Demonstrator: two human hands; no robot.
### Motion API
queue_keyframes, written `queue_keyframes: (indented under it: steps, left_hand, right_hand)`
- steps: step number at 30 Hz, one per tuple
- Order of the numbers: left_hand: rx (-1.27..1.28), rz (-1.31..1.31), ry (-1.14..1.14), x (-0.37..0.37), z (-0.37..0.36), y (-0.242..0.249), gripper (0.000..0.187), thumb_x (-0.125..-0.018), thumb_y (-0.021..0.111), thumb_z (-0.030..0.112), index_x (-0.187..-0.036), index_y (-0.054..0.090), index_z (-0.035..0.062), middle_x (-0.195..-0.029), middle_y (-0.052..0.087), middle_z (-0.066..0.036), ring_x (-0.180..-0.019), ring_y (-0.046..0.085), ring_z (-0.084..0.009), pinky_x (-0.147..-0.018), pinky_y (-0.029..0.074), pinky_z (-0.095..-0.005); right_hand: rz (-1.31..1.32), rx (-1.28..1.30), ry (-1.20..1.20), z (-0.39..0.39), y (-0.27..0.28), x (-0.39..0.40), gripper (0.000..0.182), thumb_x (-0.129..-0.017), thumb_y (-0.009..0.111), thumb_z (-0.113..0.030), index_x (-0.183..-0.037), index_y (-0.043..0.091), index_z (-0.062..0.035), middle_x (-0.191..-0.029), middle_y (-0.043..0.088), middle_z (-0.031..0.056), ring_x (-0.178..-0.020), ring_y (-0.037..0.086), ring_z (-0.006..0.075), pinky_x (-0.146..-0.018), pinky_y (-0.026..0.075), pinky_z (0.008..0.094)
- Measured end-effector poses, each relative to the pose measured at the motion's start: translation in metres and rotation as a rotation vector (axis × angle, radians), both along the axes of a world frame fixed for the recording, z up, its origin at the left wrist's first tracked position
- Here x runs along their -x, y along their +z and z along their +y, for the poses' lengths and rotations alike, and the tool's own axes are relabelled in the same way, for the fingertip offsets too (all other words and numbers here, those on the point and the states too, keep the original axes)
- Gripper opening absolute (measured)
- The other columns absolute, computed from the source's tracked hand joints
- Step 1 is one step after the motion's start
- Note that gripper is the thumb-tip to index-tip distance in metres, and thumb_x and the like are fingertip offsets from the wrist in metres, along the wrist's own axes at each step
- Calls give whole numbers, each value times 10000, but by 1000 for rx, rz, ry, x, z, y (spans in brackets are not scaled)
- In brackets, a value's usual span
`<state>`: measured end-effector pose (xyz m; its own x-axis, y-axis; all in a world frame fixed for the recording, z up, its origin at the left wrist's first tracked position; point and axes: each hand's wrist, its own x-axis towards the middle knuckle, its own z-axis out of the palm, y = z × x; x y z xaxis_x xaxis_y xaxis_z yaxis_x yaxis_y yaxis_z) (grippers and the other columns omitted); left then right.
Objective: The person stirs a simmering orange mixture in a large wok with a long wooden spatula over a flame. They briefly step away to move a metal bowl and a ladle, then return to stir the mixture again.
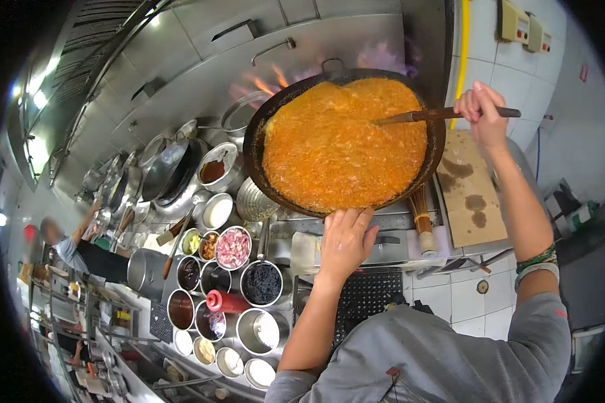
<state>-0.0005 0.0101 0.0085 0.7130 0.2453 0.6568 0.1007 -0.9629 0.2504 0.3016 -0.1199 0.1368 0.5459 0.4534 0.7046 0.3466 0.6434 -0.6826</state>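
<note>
A large dark wok (255,151) full of bubbling orange sauce (346,148) sits on the stove, with flames rising behind its far rim. My left hand (346,238) is at the near rim, fingers curled over the edge and thumb out to the side. In my right hand (484,114) is the wooden handle of a long cooking utensil (437,115), held to the right of the wok. Its metal shaft dips into the sauce, which hides the head.
Left of the wok are a perforated strainer (255,201), a bowl of chopped meat (233,248), several seasoning pots and a red squeeze bottle (227,301). A bamboo brush (423,225) and stained cardboard (474,195) lie right. Another person (74,252) stands far left.
</note>
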Motion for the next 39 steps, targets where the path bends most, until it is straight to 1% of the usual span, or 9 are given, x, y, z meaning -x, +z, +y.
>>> queue_keyframes:
  steps: [12, 15, 18, 21, 24, 28, 31, 35, 39]
  left_hand:
    - [-11, -40, -64, 3, 10, -5, 362, -742, 755, 201, -1073, 650, 100, -908, 571, -59, -863, 539, -262, -752, 409, -401]
    - [-9, -16, -51, 4, 9, -1, 374, -745, 753, 198, -1088, 646, 93, -917, 574, -59, -872, 541, -266, -763, 410, -404]
    - [-10, -5, -65, 4, 9, 1, 382, -756, 747, 198, -1105, 640, 83, -942, 584, -65, -883, 546, -273, -776, 411, -407]
    - [40, -12, -117, 4, 14, 13, 351, -773, 740, 193, -1085, 652, 57, -968, 605, -85, -892, 564, -281, -791, 419, -414]
    - [82, 27, 25, 5, 21, 16, 315, -773, 748, 202, -1039, 664, 56, -958, 621, -93, -892, 569, -288, -780, 419, -413]
    - [103, 35, 45, -2, 25, 8, 255, -768, 763, 226, -941, 670, 63, -880, 606, -88, -846, 557, -291, -740, 403, -408]
    - [106, 20, 71, -6, 23, 5, 244, -757, 779, 236, -890, 664, 67, -844, 587, -83, -800, 538, -291, -711, 390, -405]
    - [106, 33, 109, -8, 20, 7, 237, -751, 790, 225, -875, 658, 72, -820, 573, -87, -773, 524, -295, -693, 386, -403]
    - [112, 58, 130, -9, 19, 7, 229, -750, 794, 209, -870, 656, 71, -822, 570, -87, -775, 522, -298, -689, 386, -402]
  right_hand:
    - [9, 198, -90, -55, 132, 39, 371, -992, 503, -224, -667, 360, -117, -507, 307, -20, -460, 322, 114, -600, 410, 315]
    - [38, 213, -71, -68, 155, 29, 365, -991, 507, -233, -673, 364, -125, -503, 304, -33, -453, 317, 103, -582, 394, 307]
    - [82, 169, 21, -82, 159, 10, 375, -1006, 494, -245, -671, 361, -140, -496, 273, -54, -445, 302, 86, -544, 350, 279]
    - [133, 98, 53, -82, 144, -5, 385, -1018, 473, -237, -662, 357, -146, -497, 259, -59, -442, 286, 82, -521, 324, 270]
    - [232, 15, 56, -71, 112, -20, 383, -1011, 480, -238, -660, 358, -143, -496, 259, -50, -442, 283, 94, -521, 317, 277]
    - [360, -110, 28, -44, 65, -35, 396, -1003, 494, -251, -649, 352, -145, -492, 259, -39, -443, 277, 107, -537, 324, 297]
    - [361, -164, 110, -23, 32, -42, 397, -1005, 487, -249, -646, 353, -143, -493, 265, -35, -444, 279, 108, -537, 326, 302]
    - [406, -261, 79, 12, -6, -23, 398, -1007, 480, -267, -655, 355, -131, -493, 271, -17, -441, 280, 119, -515, 328, 317]
    - [365, -349, 90, 49, -47, 6, 397, -1021, 445, -274, -665, 359, -119, -495, 283, -8, -438, 285, 126, -507, 344, 321]
